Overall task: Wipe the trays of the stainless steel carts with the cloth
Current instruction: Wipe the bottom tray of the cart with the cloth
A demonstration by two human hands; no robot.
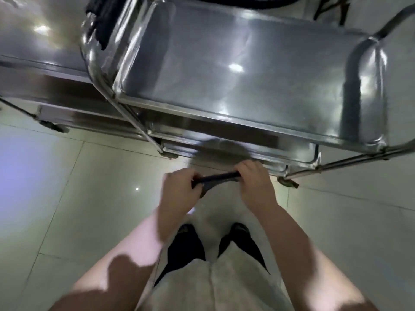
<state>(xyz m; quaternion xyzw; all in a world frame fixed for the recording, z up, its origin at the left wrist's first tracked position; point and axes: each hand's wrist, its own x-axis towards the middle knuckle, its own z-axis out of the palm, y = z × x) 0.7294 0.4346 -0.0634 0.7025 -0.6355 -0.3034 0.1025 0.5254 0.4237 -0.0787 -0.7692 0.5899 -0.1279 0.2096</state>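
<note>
Both hands were up in front of us, clenched on the same dark cloth [214, 179]: our left hand [182, 189] fisted around one end, our right hand [252, 179] pinching the other end, knuckles up. Between them the cloth was pulled into a taut rolled strip, with a slack fold hanging below near the left fist. It looked like a wring or a stretch-out, though we could not tell which.

Handling notes: soft, light, limp fabric, no stiffness; it sagged wherever it was not under tension. We judged it would bunch easily, so a palm-flat hold over a folded pad would suit wiping better than an end pinch. Whether it was damp we could not tell.

Just beyond the hands stood a stainless steel cart [134, 122]; its top tray [235, 70] was bare, glossy, with a raised rim. Lower tray [224, 140] edges showed beneath, nearest the hands. We judged the steel slick and rigid, so the cloth should glide. A second cart [40, 52] sat to the left, touching or nearly so, with something black [101, 23] draped at the junction. Pale tiled floor [67, 176] all around.
</note>
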